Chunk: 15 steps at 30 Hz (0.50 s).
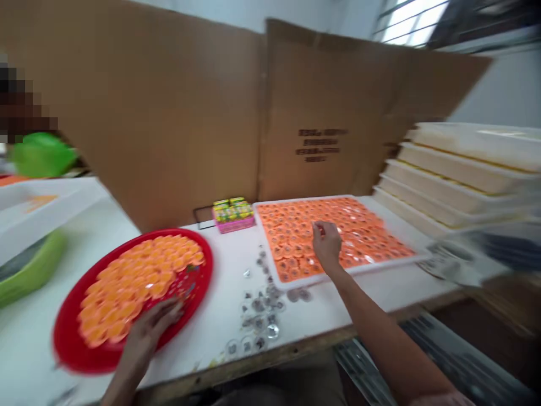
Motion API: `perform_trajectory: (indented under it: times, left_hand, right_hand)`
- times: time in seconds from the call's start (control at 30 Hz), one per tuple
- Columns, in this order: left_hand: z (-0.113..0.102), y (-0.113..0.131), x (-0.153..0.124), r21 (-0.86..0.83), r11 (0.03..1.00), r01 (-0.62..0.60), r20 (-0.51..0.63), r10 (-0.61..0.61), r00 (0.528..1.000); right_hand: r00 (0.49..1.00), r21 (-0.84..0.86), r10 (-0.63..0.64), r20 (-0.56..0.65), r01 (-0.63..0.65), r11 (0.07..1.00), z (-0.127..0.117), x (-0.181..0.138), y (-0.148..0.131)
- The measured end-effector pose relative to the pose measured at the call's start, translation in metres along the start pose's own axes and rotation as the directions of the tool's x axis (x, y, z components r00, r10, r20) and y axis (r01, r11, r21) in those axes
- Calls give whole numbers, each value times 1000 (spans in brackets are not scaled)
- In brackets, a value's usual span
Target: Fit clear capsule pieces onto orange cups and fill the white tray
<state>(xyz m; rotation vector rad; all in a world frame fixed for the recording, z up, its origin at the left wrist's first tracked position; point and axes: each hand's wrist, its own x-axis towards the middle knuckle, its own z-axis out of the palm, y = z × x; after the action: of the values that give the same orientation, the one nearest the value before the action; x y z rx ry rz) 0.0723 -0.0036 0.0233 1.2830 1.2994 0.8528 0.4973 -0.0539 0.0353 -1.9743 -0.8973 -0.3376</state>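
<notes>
On the left stands a round red tray (198, 299) that holds many orange discs (139, 276), bunched toward its far and left side. My left hand (152, 327) reaches over its near right part, fingers drawn together at the bare red surface; blur hides what they hold, if anything. To the right, a white rectangular tray (291, 285) is covered with rows of orange pieces (291, 237) with dark centres. Just above these rows my right hand (327, 245) is closed in a pinch. Whatever is between its fingertips is too small to make out.
Small clear and grey round pieces (260, 307) lie scattered between the trays. A pink basket (234, 223) of yellow-green items stands behind them. Cardboard panels (190, 124) wall off the back. Stacked white trays (456, 175) rise at right; a green basin (34, 270) stands left, near another person.
</notes>
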Motion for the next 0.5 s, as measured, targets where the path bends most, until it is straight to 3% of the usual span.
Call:
perform_trajectory:
  times: [0.07, 0.13, 0.2, 0.27, 0.37, 0.5]
  left_hand:
    - [-13, -9, -2, -86, 995, 46, 39, -43, 998]
    - [-18, -16, 4, -109, 993, 38, 49, -33, 998]
    - [-18, -23, 11, -113, 993, 14, 58, -7, 998]
    - [-17, -30, 17, -125, 992, -13, 78, 23, 997]
    - [-18, -40, 20, -137, 989, -55, 100, 69, 993]
    - [-20, -45, 20, -165, 984, -73, 119, 93, 988]
  right_hand:
    - [984, 195, -165, 65, 150, 969, 19, -20, -43]
    - [911, 383, -342, 229, 239, 892, 41, -47, -94]
    - [751, 511, -524, 401, 291, 809, 65, -76, -144]
    - [577, 556, -649, 495, 363, 747, 94, -103, -185]
    - [396, 499, -712, 580, 518, 695, 138, -129, -225]
    - [298, 351, -673, 677, 673, 651, 176, -142, -244]
